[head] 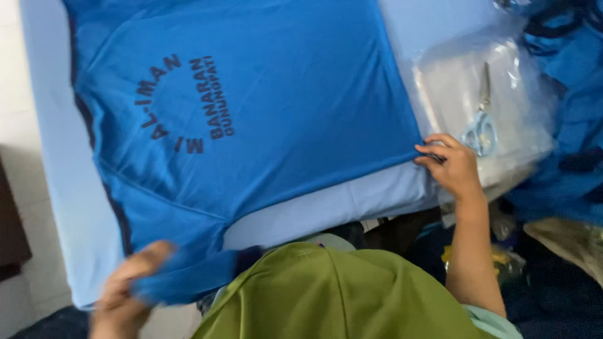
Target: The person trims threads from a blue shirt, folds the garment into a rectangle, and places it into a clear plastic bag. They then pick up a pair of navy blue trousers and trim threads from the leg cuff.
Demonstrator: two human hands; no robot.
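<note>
Shirt (251, 107) spread flat on pale blue table (56, 188), right hand (453, 166) pinching hem corner, left hand (125, 289) gripping sleeve, blurred; best kept taut and square, clear of scissors (480, 122) on plastic bags (465, 81).

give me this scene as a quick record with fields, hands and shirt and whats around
left hand: grips the blue sleeve, blurred
right hand: pinches the hem corner of the blue shirt
shirt: spread flat, dark lettering showing, dark trim along the seams
surface: light blue table
beside right hand: scissors lying on clear plastic bags
far right: pile of more blue garments
foreground: green cloth on the person
</note>
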